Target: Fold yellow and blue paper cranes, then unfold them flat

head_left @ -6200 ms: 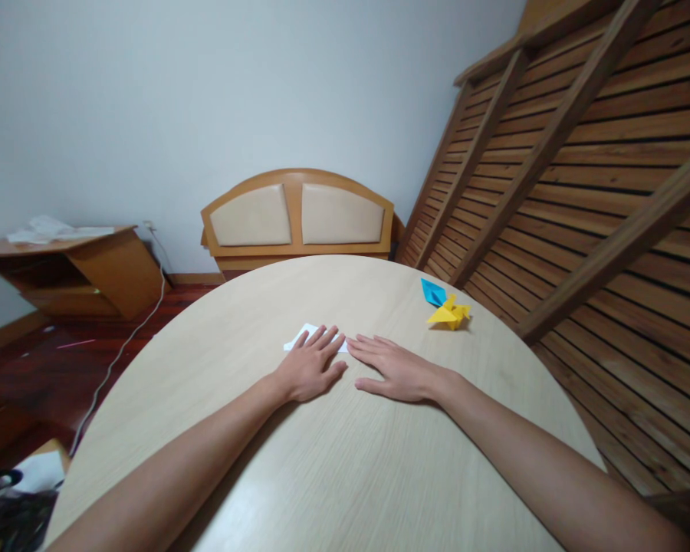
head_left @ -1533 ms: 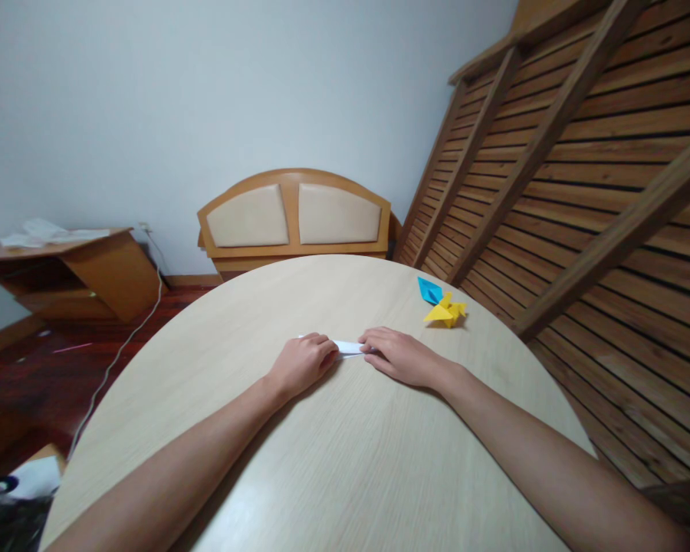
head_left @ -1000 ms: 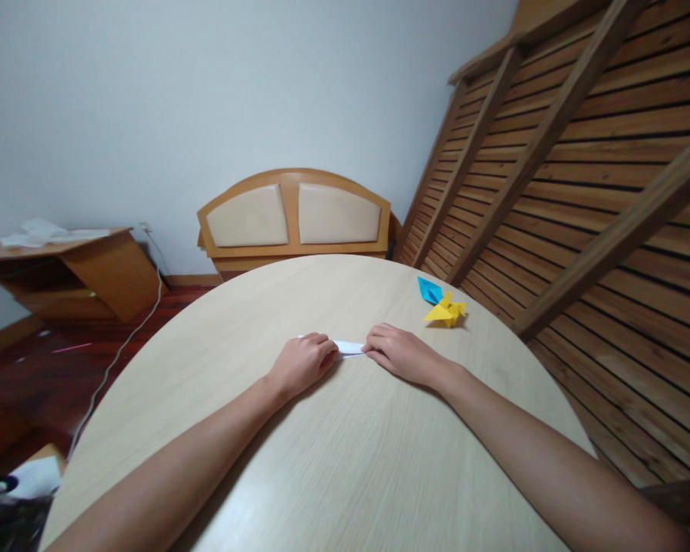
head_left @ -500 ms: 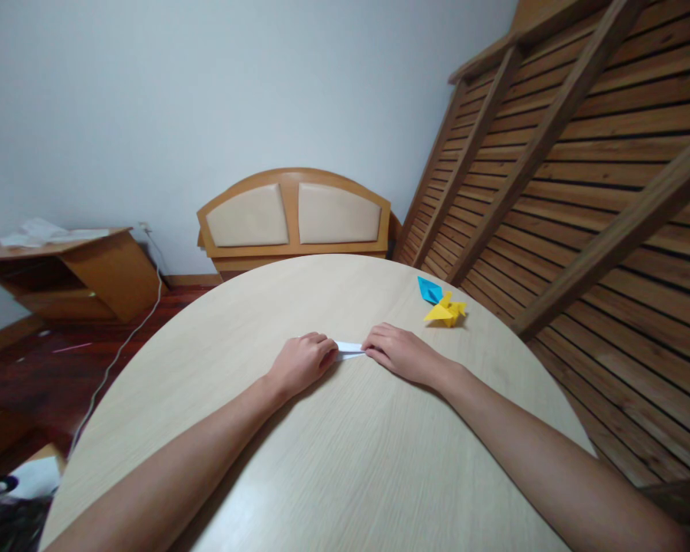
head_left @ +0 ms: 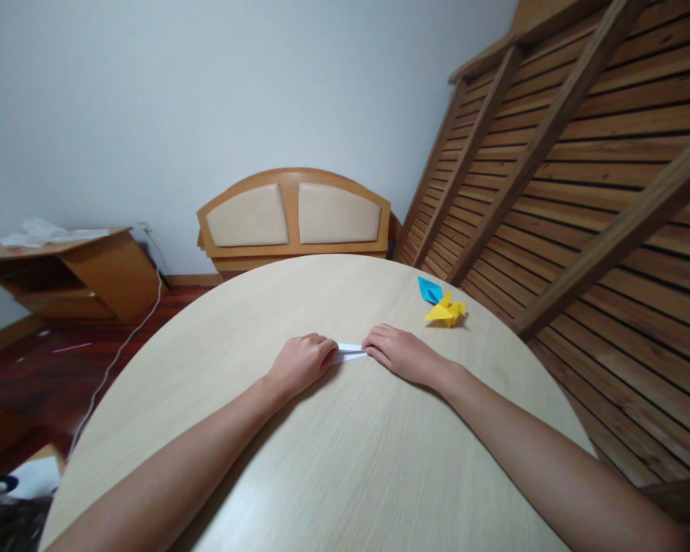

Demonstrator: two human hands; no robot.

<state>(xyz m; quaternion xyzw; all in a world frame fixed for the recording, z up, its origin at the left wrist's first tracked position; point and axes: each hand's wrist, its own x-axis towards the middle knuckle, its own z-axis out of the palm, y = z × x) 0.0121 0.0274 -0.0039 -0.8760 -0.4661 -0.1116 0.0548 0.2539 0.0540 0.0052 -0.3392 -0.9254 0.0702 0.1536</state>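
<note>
While the round table (head_left: pixel 333 460) and the folded yellow and blue figures (head_left: pixel 444 305) are unchanged, both hands have curled from flat palms into fists. Left hand (head_left: pixel 302 364) and right hand (head_left: pixel 399 354) now pinch the white paper (head_left: pixel 349 350) between them, narrowed to a strip lying flat on the tabletop; the fold appears well advanced.

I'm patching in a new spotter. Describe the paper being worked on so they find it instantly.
On the round table, follow both forearms to where the left hand and right hand nearly meet. The white paper is the thin folded strip pinned flat between them. The blue figure and yellow figure lie untouched further right; this one is white and under fingers.
</note>
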